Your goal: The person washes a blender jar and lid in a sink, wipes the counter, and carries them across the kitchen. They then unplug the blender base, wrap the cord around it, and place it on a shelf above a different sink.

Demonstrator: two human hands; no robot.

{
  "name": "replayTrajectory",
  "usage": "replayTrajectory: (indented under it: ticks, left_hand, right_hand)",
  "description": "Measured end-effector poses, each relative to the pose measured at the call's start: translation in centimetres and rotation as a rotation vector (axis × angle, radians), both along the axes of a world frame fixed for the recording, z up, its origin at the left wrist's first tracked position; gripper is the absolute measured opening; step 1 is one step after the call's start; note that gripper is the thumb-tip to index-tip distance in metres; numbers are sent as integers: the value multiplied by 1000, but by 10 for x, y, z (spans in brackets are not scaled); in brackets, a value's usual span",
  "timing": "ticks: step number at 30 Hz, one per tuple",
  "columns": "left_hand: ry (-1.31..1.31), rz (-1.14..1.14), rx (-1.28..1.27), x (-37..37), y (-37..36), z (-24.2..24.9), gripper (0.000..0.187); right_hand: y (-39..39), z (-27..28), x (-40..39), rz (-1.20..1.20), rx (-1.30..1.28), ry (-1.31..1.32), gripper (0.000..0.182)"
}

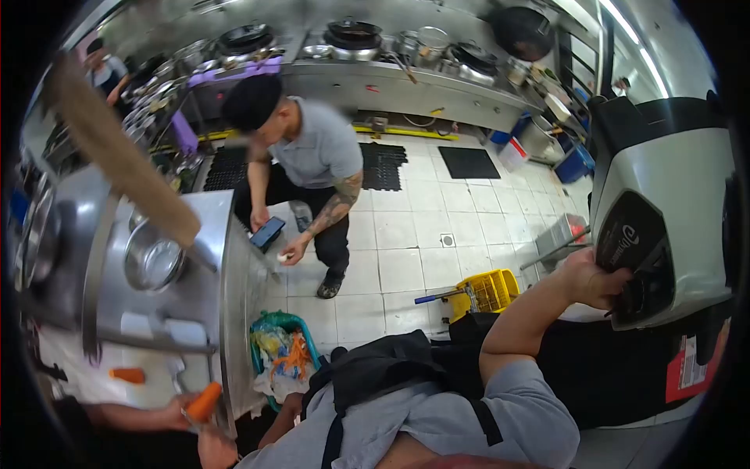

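My right hand [592, 279] reaches out to a large pale grey and black kitchen machine [698, 203]. Its fingers are curled round the edge of the machine's dark panel [637, 250], which carries silver lettering. Close to my waist, my left hand [289, 408] is mostly hidden beside the black apron [383, 367], and its fingers do not show clearly. Beside it stands a teal basket [314, 344] with orange peelings and plastic bags. At lower left, a co-worker's hands [176, 412] hold a carrot [205, 401] by the steel counter.
A person [320, 148] in a grey shirt squats ahead, with a phone [267, 233] in one hand. A yellow mop bucket [484, 293] stands on the tiled floor [406, 266]. On the steel counter [211, 227] sits a metal bowl [156, 258]. Woks line the back stove.
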State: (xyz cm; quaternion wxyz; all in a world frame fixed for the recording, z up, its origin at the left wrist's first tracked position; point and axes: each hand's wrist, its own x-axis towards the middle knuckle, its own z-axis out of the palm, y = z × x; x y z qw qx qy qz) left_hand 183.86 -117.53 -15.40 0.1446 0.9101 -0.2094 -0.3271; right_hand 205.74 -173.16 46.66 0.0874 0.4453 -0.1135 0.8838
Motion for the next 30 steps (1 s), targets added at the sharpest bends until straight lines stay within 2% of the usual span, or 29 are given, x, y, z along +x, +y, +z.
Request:
replayTrajectory:
  ticks: [1, 3, 4, 6, 7, 9, 11, 13, 14, 15, 17, 19, 21, 22, 24, 25, 27, 28, 30]
  left_hand:
    - [2, -26, 8, 12, 2, -4, 21]
    - [223, 98, -26, 62, -8, 25, 21]
    - [223, 85, -18, 66, -10, 13, 21]
    - [-569, -161, -135, 93, -26, 2, 22]
    - [-571, -177, -129, 117, -33, -4, 22]
    - [-409, -66, -219, 155, -53, -5, 23]
    - [-236, 36, -312, 208, -77, -6, 23]
    - [-46, 152, -401, 262, -114, 3, 23]
    - [49, 219, -442, 289, -130, 6, 24]
    - [150, 289, -475, 315, -149, 24, 24]
    - [357, 422, -531, 372, -195, 66, 24]
    - [670, 1199, -898, 435, -257, 94, 22]
    - [449, 1170, -819, 524, -320, 133, 19]
    - [467, 1130, -839, 567, -349, 156, 21]
    - [520, 1022, -914, 656, -405, 193, 24]
    - [559, 957, -967, 698, -431, 202, 25]
    - [533, 803, -1006, 781, -482, 216, 27]
    - [483, 751, -986, 820, -507, 224, 27]
    - [392, 701, -977, 879, -555, 241, 27]
  right_hand:
    - [-6, 1, 14, 340, -38, -77, 41]
    - [-18, 1, 44, 1030, -117, -235, 51]
    - [-26, 1, 59, 1015, -113, -237, 51]
    - [-51, 1, 86, 1025, -189, -213, 50]
    - [-70, -3, 99, 1011, -182, -220, 50]
    - [-115, -3, 121, 991, -260, -87, 46]
    - [-162, -4, 146, 974, -237, -47, 50]
    - [-200, 5, 179, 811, -234, -77, 51]
    - [-236, 5, 191, 450, -230, -163, 46]
    - [-257, 5, 201, 447, -225, -157, 46]
    - [-286, 5, 214, -155, 39, 6, 41]
    - [-317, 12, 242, -255, -8, 16, 39]
    - [-344, 13, 275, 429, -194, -58, 51]
    - [-361, 11, 286, 408, -198, -46, 51]
    - [-396, 5, 300, 57, -73, -46, 45]
    - [-404, 7, 307, 21, -84, -45, 45]
    - [-416, 21, 326, -1112, -40, 2, 38]
    - [-426, 24, 332, -1127, -58, -7, 38]
    - [-453, 20, 334, -1202, 126, 36, 36]
